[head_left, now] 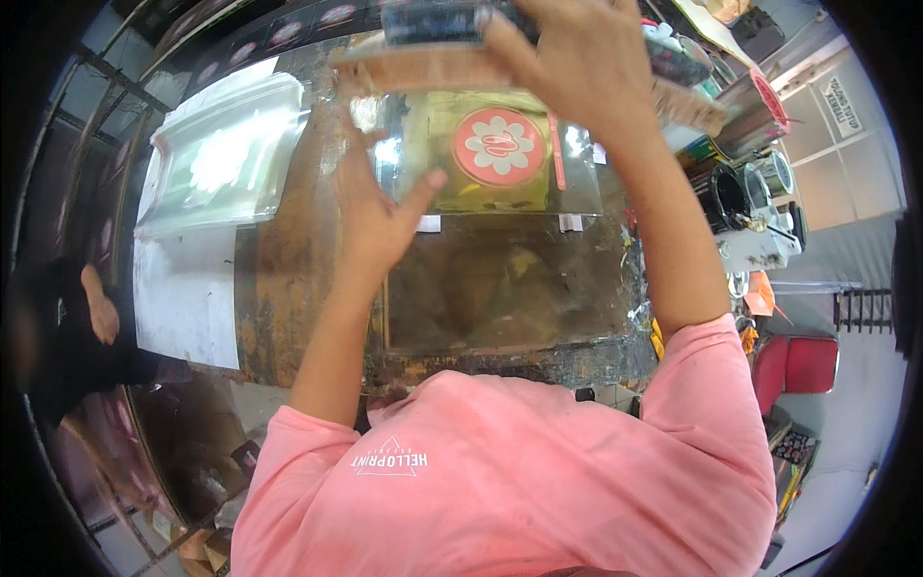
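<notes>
My left hand [373,207] is spread, thumb stretched out, at the left edge of a clear plastic sheet on the table. Printed on the sheet is a pink round design [498,146] with a pale flower shape, over a yellowish ground, and a thin pink bar [558,154] stands beside it. My right hand [591,62] reaches to the far side and grips a wooden frame [423,69], which is raised and blurred. The right fingertips are partly cut off by the upper edge. A dark blue bar [433,23] lies along the frame, close to the right thumb.
A stack of clear plastic sheets [226,144] lies at the left on white paper [187,298]. Cans and tubs, including a black pot [723,195], crowd the right side. A red chair [808,365] stands beyond. Another person's hand [103,317] shows at the far left.
</notes>
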`<state>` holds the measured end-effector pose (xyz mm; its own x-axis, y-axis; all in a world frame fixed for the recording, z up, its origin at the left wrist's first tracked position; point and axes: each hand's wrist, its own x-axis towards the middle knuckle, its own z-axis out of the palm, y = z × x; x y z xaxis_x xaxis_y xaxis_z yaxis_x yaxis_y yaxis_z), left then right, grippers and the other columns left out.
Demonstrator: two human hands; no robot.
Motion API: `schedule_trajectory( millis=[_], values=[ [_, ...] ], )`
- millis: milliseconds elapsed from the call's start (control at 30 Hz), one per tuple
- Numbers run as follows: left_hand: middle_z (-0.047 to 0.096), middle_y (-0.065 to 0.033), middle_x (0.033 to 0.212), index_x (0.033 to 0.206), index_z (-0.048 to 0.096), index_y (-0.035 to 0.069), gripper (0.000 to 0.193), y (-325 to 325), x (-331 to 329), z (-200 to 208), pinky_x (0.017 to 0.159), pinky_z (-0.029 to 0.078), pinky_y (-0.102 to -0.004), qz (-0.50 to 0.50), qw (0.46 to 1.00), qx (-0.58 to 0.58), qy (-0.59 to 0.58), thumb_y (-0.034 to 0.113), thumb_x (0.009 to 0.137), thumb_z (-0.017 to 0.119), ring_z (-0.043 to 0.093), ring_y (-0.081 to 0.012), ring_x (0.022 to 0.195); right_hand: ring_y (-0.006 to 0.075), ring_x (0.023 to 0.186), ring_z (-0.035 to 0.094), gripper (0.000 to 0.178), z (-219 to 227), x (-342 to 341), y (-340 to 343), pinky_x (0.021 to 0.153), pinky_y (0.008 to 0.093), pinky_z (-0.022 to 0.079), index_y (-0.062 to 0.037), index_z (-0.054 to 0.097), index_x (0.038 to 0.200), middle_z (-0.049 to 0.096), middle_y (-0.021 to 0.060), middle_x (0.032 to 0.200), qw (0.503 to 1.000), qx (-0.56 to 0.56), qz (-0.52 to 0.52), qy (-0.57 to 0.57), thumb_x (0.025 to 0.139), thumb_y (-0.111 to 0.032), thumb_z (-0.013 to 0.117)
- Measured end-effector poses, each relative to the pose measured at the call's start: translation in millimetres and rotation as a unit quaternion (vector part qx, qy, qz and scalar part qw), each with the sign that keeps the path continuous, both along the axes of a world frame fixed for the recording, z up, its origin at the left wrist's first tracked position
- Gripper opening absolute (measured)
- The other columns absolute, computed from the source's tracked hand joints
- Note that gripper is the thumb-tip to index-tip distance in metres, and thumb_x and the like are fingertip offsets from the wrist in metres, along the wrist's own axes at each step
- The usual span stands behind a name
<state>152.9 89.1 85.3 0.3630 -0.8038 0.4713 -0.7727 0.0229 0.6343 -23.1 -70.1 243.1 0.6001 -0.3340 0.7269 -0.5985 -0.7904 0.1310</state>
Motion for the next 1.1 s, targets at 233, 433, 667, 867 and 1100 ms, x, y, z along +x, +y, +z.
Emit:
schedule_trajectory(
  millis=[233, 433, 667, 867, 1100],
  values=[
    [0.032, -0.0307, 0.165, 0.16, 0.038, 0.0, 0.105, 29.8, -30.1, -78.8, 0.122, 0.005, -0.0718, 0.063, 0.935, 0.251, -0.242, 0.078, 0.091, 0.056, 0.029, -0.0444, 0.154, 0.0396, 0.076, 0.069, 0.054, 50.0, 22.0, -27.2, 0.08, 0.0516, 0.047, 0.0, 0.069, 0.074, 0.069, 0.0216, 0.074, 0.998, 0.054, 0.008, -0.005, 0.096, -0.047, 0.053],
    [0.068, -0.0218, 0.133, 0.148, 0.055, -0.002, 0.068, -37.6, -24.1, 2.8, 0.1, 0.051, -0.0413, 0.024, 1.0, 0.006, 0.0, 0.035, 0.095, 0.077, 0.069, -0.0307, 0.116, 0.0423, 0.086, 0.07, 0.057, 50.9, 19.6, -67.2, 0.087, 0.0514, 0.049, 0.0003, 0.073, 0.08, 0.073, 0.0246, 0.083, 0.994, -0.044, 0.001, -0.101, 0.095, -0.05, 0.051],
    [0.078, -0.0153, 0.104, 0.143, 0.061, -0.002, 0.054, 31.1, 79.0, 35.5, 0.074, 0.053, -0.0239, 0.181, 0.97, -0.035, 0.157, 0.007, 0.092, 0.076, 0.07, -0.0098, 0.084, 0.0417, 0.083, 0.07, 0.056, 52.3, 20.5, -43.4, 0.084, 0.0512, 0.05, -0.0027, 0.073, 0.079, 0.072, 0.0223, 0.08, 0.996, 0.077, -0.009, -0.039, 0.095, -0.052, 0.053],
    [0.078, -0.0148, 0.097, 0.136, 0.066, -0.003, 0.055, 119.3, 224.7, 66.9, 0.077, 0.055, -0.029, 0.317, 0.947, -0.042, 0.021, 0.01, 0.084, 0.078, 0.073, -0.0155, 0.083, 0.0431, 0.076, 0.068, 0.05, 58.9, 22.0, -22.4, 0.073, 0.0513, 0.051, 0.0012, 0.068, 0.074, 0.067, 0.0241, 0.076, 0.991, 0.126, -0.01, -0.045, 0.094, -0.043, 0.059],
    [0.066, -0.0261, 0.135, 0.143, 0.063, 0.009, 0.064, 230.5, 370.9, 40.9, 0.109, 0.045, -0.0489, 0.52, 0.844, 0.061, -0.116, 0.031, 0.085, 0.079, 0.062, -0.037, 0.13, 0.043, 0.073, 0.066, 0.046, 52.5, 28.6, -9.6, 0.071, 0.0505, 0.05, 0.0025, 0.066, 0.073, 0.065, 0.0249, 0.073, 0.995, 0.064, 0.033, -0.062, 0.092, -0.039, 0.062]
  ],
)
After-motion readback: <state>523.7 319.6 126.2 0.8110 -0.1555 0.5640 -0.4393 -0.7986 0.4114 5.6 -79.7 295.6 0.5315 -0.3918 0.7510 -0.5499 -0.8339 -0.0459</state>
